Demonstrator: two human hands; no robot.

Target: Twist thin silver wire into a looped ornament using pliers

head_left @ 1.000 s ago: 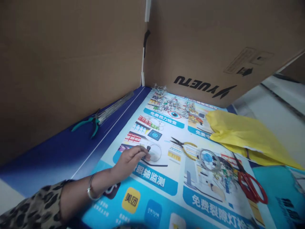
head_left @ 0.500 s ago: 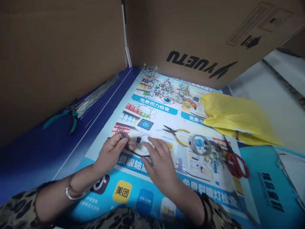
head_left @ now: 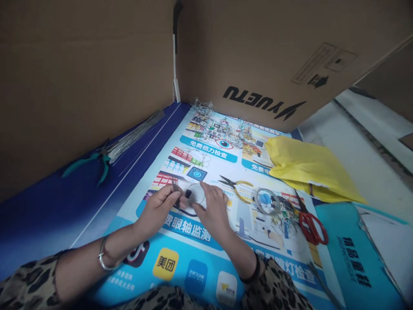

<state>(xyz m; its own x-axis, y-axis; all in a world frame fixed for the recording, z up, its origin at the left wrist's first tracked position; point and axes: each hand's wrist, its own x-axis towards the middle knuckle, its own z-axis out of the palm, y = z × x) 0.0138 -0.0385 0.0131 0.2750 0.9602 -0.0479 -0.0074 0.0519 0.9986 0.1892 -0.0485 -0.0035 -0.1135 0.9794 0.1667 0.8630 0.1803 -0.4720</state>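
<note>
My left hand (head_left: 163,206) is closed in a pinch at the middle of the printed sheet. From its fingertips a short bundle of thin grey wire (head_left: 175,185) sticks up. A fine wire loop (head_left: 197,189) curves from there toward my right hand (head_left: 213,209). The right thumb and fingers are apart, curved at the loop's right side; whether they touch it I cannot tell. Yellow-handled pliers (head_left: 238,189) lie open to the right of that hand. Beside them rests a coil of wire (head_left: 267,201) with a blue centre.
Large cardboard panels (head_left: 258,51) stand behind and at left. Teal-handled pliers (head_left: 92,161) and straight wires (head_left: 135,133) lie left. Twisted wire pieces (head_left: 226,129) lie at the back. Red-handled scissors (head_left: 312,226), a yellow bag (head_left: 309,168) and a teal packet (head_left: 348,249) are at right.
My right hand has come slightly up, and its fingertips now sit at the loop. The left hand keeps its pinch. The whole view has shifted a little.
</note>
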